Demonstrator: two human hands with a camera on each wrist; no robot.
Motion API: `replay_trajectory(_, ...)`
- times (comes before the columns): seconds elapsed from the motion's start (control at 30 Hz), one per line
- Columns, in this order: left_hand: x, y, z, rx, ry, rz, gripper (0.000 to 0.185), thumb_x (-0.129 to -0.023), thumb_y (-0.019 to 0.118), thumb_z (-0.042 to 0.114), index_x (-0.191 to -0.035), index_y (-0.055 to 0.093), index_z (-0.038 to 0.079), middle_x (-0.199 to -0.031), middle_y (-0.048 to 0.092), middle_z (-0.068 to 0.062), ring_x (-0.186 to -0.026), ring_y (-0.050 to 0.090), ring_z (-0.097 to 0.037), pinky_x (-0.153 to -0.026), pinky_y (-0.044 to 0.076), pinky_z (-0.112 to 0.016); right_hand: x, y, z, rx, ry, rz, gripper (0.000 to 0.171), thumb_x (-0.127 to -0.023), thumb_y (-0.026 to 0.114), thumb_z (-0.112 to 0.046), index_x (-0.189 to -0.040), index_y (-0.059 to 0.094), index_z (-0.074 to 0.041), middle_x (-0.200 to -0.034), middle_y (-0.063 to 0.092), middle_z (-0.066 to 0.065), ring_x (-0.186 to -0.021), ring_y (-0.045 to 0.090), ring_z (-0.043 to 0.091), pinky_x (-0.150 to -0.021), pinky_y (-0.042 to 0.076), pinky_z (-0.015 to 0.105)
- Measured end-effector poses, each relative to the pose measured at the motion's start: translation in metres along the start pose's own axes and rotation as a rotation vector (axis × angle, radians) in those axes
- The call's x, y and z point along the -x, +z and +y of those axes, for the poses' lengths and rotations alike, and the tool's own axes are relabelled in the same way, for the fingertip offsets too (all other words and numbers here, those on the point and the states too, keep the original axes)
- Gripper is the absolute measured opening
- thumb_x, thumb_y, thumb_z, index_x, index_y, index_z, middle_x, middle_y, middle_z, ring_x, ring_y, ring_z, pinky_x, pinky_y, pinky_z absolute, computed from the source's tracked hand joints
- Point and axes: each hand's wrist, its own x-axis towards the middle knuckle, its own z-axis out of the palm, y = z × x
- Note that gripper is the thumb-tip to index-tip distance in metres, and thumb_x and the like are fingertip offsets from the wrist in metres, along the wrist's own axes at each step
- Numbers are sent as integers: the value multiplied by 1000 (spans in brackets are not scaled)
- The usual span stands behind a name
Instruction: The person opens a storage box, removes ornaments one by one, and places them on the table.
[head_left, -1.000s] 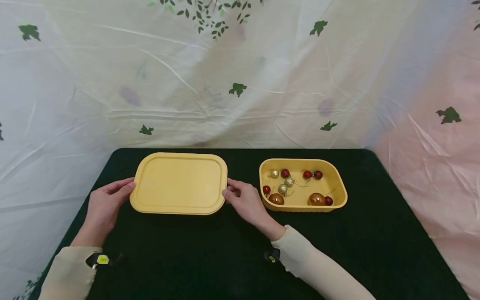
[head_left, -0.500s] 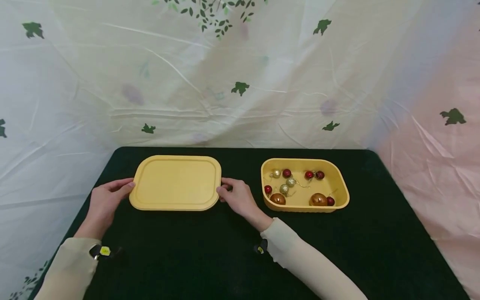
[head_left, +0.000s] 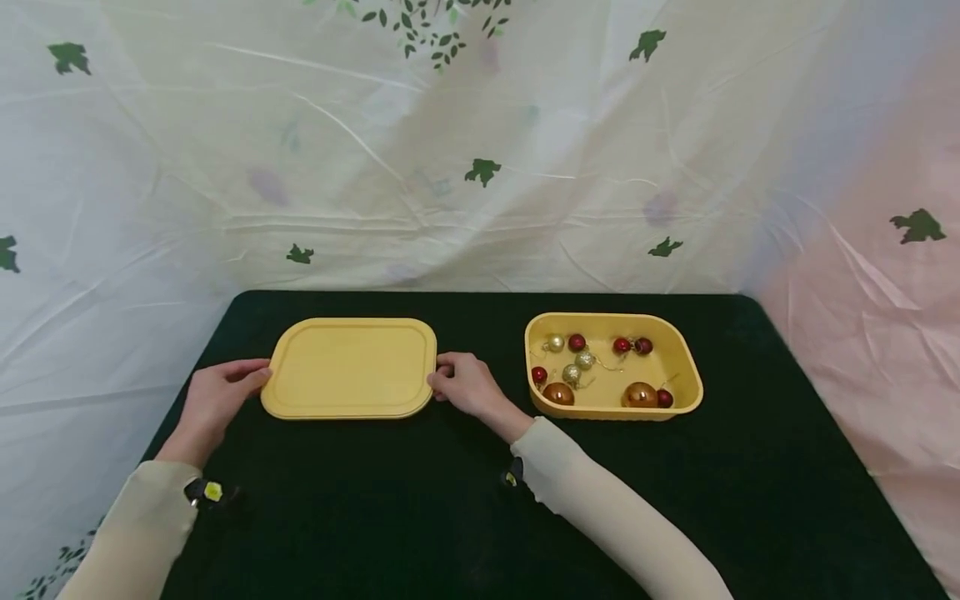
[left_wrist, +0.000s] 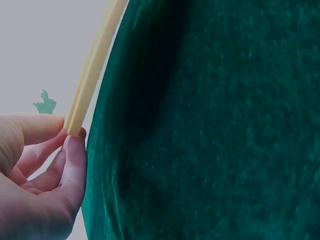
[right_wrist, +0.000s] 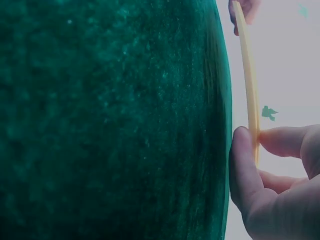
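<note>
Pinching the flat yellow rectangular plastic lid [head_left: 351,367] by its short ends, the left hand [head_left: 216,398] and right hand [head_left: 467,387] are holding it just above the dark green felt tabletop [head_left: 465,500], left of the open yellow plastic box [head_left: 678,354]. That box, holding red and gold bauble ornaments [head_left: 640,395], is sitting uncovered; nothing is lying between lid and box.

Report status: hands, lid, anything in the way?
Left hand and right hand pinch opposite edges of the yellow lid. Lid apart from the open box of ornaments. Nothing between them.
</note>
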Motion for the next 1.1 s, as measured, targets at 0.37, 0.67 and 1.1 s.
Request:
replay_trajectory(0.37,-5,-3,-2,-60,-10,-80,56,-109,54,30,-147,48,-10,-146,48,-35,-120,55,-45,-108,43,-62,-5,0,-1,39,11,-45,39,-103,64,-18,-139,61,-1,-92,67,4,-78,67,15,-67,53,28)
replay_trajectory(0.67,-8,0,-9,-97,14,-82,55,-108,57,31,-144,52,-9,-142,52,-35,-113,57,-41,-105,47,-60,-7,4,4,68,30,-51,37,-102,65,-17,-135,62,-2,-87,67,4,-72,65,17,-62,50,27)
replay_trajectory(1.1,-8,0,-8,-123,26,-99,53,-108,57,30,-143,54,-10,-141,53,-35,-113,57,-41,-103,48,-60,-10,6,4,112,36,-34,45,-102,66,-18,-143,57,0,-88,68,3,-73,67,16,-63,52,28)
